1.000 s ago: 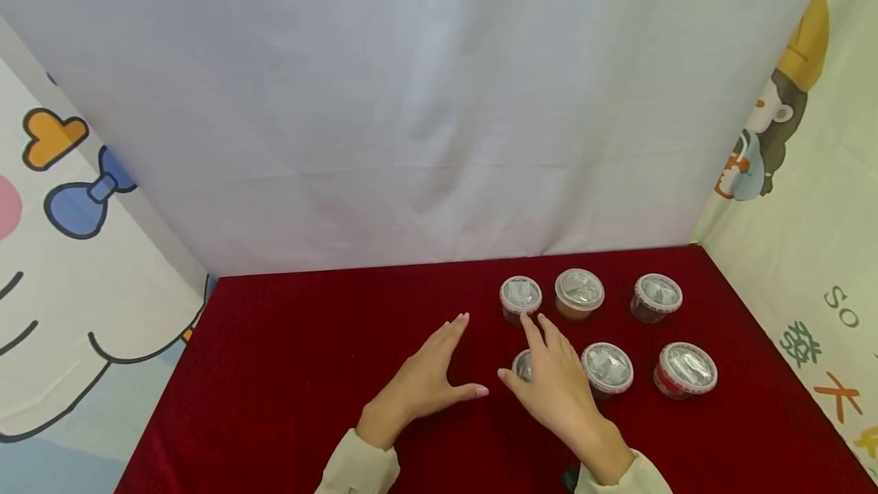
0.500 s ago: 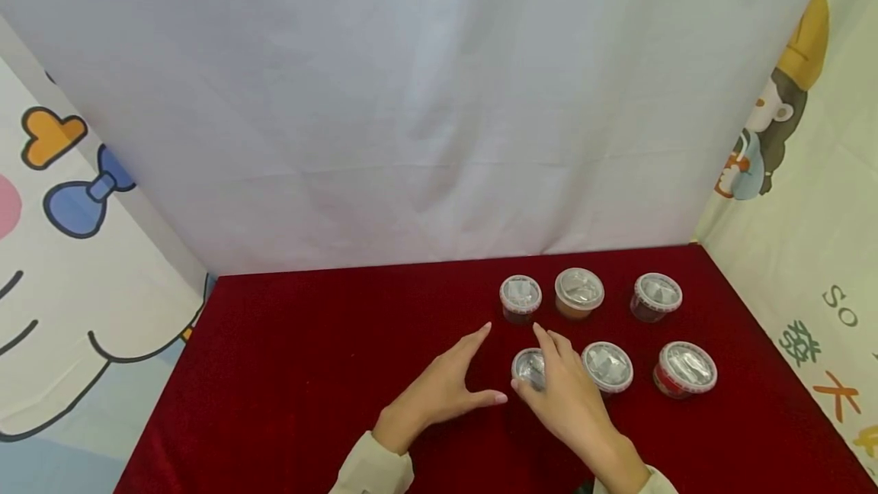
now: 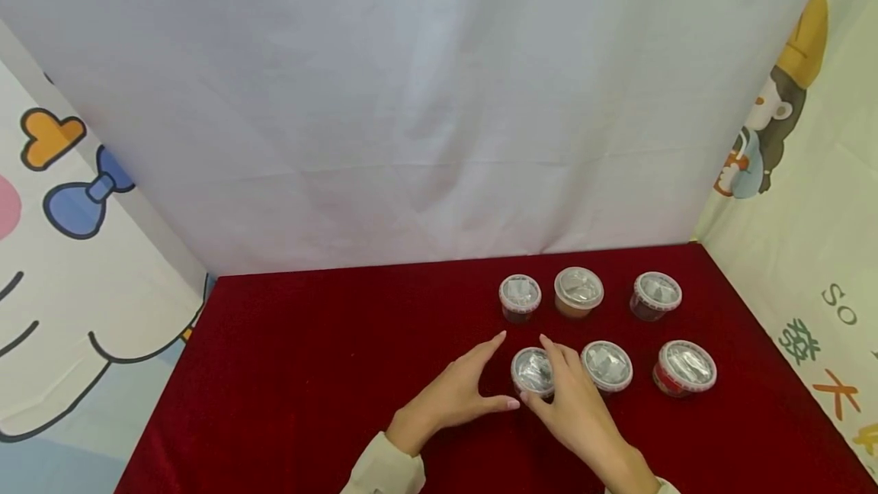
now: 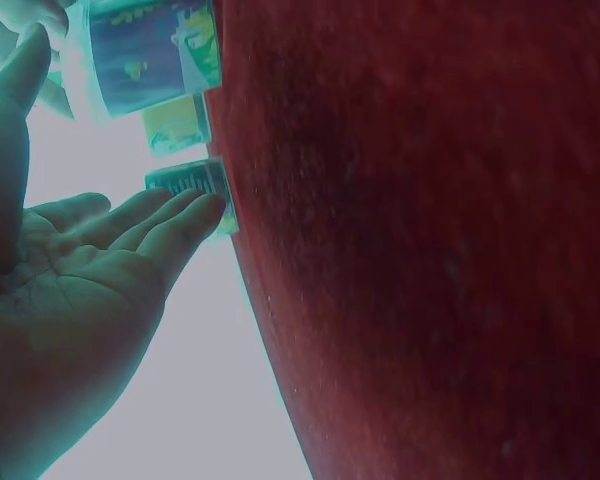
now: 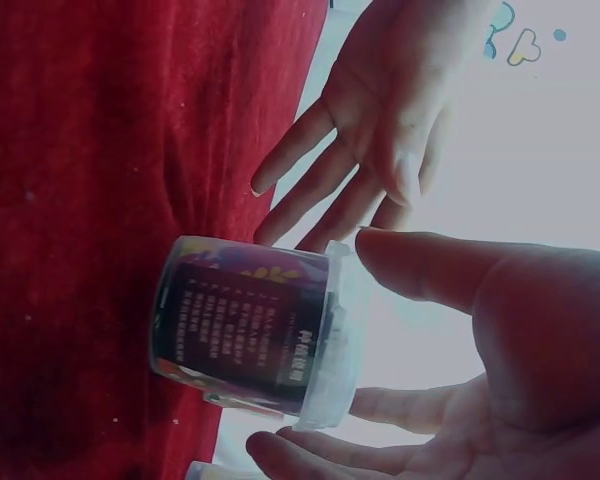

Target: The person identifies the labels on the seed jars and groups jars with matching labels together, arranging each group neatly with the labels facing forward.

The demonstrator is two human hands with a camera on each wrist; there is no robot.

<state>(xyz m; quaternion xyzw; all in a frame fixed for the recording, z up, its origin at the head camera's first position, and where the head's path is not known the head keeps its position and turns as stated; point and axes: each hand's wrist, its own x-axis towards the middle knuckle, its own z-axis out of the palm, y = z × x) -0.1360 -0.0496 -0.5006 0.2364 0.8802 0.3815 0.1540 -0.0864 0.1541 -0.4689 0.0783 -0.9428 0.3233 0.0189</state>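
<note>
A small round tub (image 3: 531,372) with a clear, white-rimmed lid stands upright on the red cloth in the head view. The right wrist view shows its dark printed label (image 5: 250,325). My right hand (image 3: 575,410) reaches over its right side, thumb in front and fingers behind. The thumb tip is at the lid's edge; whether it touches, I cannot tell. To the left of the tub, my left hand (image 3: 449,396) spreads its fingers and thumb toward it, apart from it and holding nothing. In the left wrist view, the left palm (image 4: 80,270) is seen with fingers extended.
Beside that tub, a second tub (image 3: 607,367) and a red-labelled one (image 3: 686,368) form the front row. Behind stand a small tub (image 3: 520,296), an orange-brown one (image 3: 579,292) and a dark one (image 3: 656,296). A pale curtain (image 3: 411,136) hangs behind the red-covered table (image 3: 288,372).
Both hands have moved right and slightly nearer the front. The left hand has come closer to the front-left tub, and more of that tub's lid now shows. The tubs stand where they were.
</note>
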